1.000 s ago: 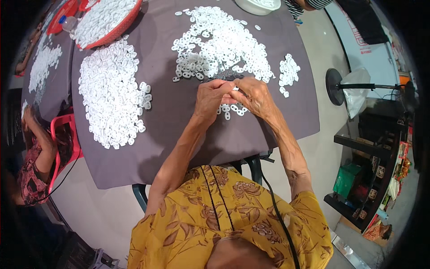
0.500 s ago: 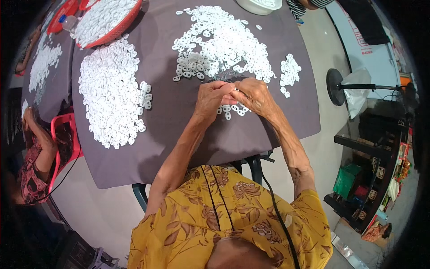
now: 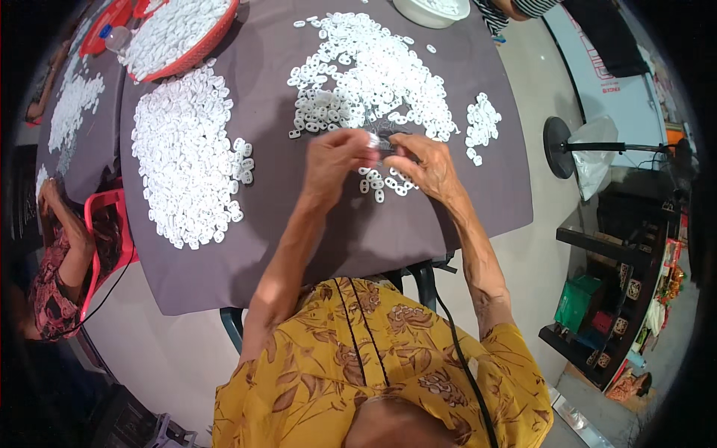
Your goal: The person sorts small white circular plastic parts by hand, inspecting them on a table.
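Note:
My left hand (image 3: 333, 160), blurred by motion, is closed with a small white oval plastic piece (image 3: 373, 140) at its fingertips. Just to the right, my right hand (image 3: 429, 166) has its thumb and forefinger apart, and I see nothing between them. Thin dark metal bits (image 3: 382, 125) lie beyond my fingertips, too small to make out well. A big loose heap of white two-holed ovals (image 3: 377, 71) spreads over the far side of the cloth. Several more of these ovals (image 3: 379, 197) lie right below my hands.
A dense pile of white pieces (image 3: 183, 160) covers the left of the grey-brown table (image 3: 284, 194). A red basket (image 3: 196, 54) of white pieces and a white bowl (image 3: 432, 15) stand farther back. A small cluster (image 3: 482, 123) lies right. Other people's arms (image 3: 71, 224) show at left and far right.
My hands have come apart; they were together at one small piece. The left hand has moved slightly left with the white oval, and the right thumb and forefinger have parted.

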A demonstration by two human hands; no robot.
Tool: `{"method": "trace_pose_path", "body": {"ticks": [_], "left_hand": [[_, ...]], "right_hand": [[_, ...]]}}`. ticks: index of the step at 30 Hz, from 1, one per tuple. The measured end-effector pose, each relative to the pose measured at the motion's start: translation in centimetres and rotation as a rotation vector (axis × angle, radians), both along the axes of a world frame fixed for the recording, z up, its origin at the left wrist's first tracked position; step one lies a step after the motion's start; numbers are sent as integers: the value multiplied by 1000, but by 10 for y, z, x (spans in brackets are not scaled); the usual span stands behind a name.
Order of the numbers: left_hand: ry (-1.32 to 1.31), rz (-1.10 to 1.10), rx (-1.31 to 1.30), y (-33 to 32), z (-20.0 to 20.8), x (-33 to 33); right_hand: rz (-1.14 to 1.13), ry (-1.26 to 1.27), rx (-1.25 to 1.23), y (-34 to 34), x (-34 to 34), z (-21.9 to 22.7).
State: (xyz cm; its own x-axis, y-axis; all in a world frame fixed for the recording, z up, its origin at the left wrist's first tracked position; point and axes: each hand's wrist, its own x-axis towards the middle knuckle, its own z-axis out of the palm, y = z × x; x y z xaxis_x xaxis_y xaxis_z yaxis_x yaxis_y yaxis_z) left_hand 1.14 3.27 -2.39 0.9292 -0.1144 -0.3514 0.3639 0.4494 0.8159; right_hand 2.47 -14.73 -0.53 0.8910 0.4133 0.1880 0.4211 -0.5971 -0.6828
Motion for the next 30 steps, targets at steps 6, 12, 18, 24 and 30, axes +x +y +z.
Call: {"method": "trace_pose_path", "body": {"ticks": [6,12,18,24,30], "left_hand": [[-119,191,636,84,26,-15],[-51,242,1250,146,28,-43],[-246,428,1341,135,26,-44],[-505,57,1053,49,13,-23],[-511,-156,959,-3,-18,-12]], "right_hand": [[-226,2,-80,-24,16,-9],[-9,9,-195,-6,18,-15],[102,-141,-275,0,20,-21],[126,-205,-242,1,23,-29],[199,-236,-231,0,28,-34]]}}
